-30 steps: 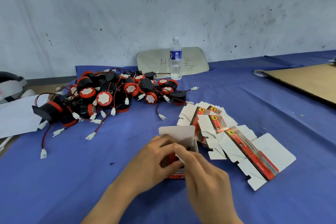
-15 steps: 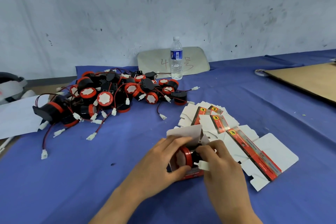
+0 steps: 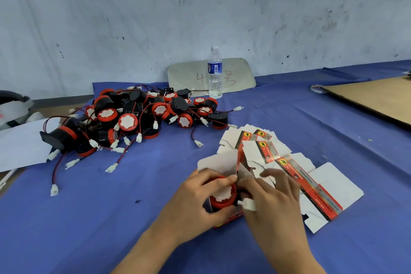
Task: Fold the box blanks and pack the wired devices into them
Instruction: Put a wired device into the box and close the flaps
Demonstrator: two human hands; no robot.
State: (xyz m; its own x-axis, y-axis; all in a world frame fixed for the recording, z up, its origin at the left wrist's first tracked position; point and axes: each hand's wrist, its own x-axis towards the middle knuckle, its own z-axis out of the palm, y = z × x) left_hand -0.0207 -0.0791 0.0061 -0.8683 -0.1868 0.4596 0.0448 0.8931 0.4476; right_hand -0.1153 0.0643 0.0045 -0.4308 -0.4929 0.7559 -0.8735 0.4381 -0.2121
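Left hand [image 3: 195, 201] grips the folded box [image 3: 224, 218] on the blue table [image 3: 89, 218], fingers curled round its sides. Red-rimmed device [image 3: 222, 196] sits in the open box. Right hand [image 3: 273, 202] pinches the white connector [image 3: 249, 204]. Flat blanks [image 3: 289, 162] fanned just right; device pile [image 3: 138, 115] far-left
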